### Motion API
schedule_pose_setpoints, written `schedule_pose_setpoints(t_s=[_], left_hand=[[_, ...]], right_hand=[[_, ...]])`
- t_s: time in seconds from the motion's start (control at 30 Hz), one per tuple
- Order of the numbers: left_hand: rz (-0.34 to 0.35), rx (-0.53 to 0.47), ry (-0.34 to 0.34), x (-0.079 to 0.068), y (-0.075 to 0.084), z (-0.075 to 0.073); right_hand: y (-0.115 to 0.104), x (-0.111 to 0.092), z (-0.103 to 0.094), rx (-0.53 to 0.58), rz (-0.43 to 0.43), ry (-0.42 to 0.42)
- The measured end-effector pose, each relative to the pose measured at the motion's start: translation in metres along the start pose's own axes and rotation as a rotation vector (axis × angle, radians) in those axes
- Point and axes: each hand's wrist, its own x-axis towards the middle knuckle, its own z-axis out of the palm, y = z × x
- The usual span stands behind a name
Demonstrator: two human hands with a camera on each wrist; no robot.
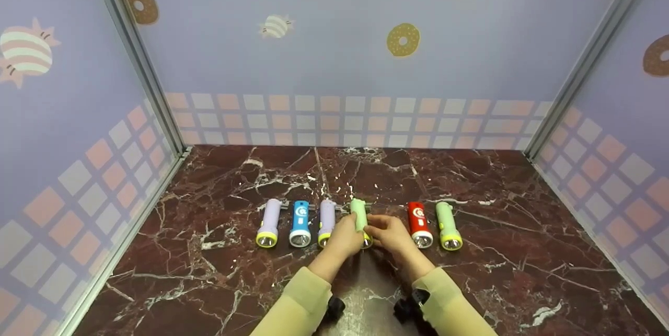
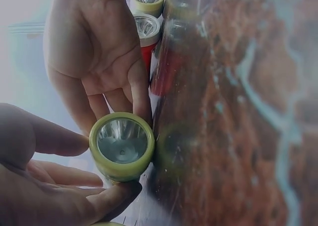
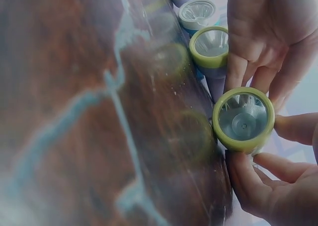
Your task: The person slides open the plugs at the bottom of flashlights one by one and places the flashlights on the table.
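Observation:
A pale green flashlight (image 1: 358, 210) with a yellow rim lies on the marbled table, lens end towards me. My left hand (image 1: 346, 238) holds it from the left; the left wrist view shows the thumb and fingers on opposite sides of its yellow rim (image 2: 147, 155). From the right, my right hand (image 1: 392, 233) pinches the same flashlight, and the right wrist view shows its fingertips (image 3: 242, 164) against the rim. A lilac flashlight (image 1: 327, 213) lies just left of my left hand, which partly covers its head.
Further left lie a blue flashlight (image 1: 300, 221) and another lilac one (image 1: 270, 217). Right of my hands are a red flashlight (image 1: 418, 221) and a second green one (image 1: 447, 221). All form one row on the dark red table (image 1: 235, 273). Patterned walls (image 1: 334, 64) enclose the back and sides.

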Motion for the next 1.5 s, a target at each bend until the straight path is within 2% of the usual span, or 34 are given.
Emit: schedule_pose_setpoints(t_s=[0.4, 0.73, 1.0, 1.3, 1.5], left_hand=[[0.026, 0.075, 0.008, -0.0013, 0.0028, 0.0011], [0.032, 0.073, 0.003, -0.0007, 0.0024, 0.0007], [0.044, 0.129, 0.011, -0.0005, 0.0026, 0.0020], [0.036, 0.135, 0.010, -0.0014, 0.0037, 0.0013], [0.051, 0.133, 0.016, -0.0006, 0.0022, 0.0017]], right_hand=[[-0.0007, -0.0012, -0.0002, -0.048, -0.025, -0.002], [-0.0030, -0.0022, -0.0009, -0.071, -0.033, -0.002], [-0.0006, 0.0006, -0.0019, -0.091, -0.016, 0.001], [-0.0042, -0.0002, -0.0030, -0.060, 0.025, -0.001], [-0.0082, -0.0019, -0.0042, -0.115, 0.005, 0.027]])
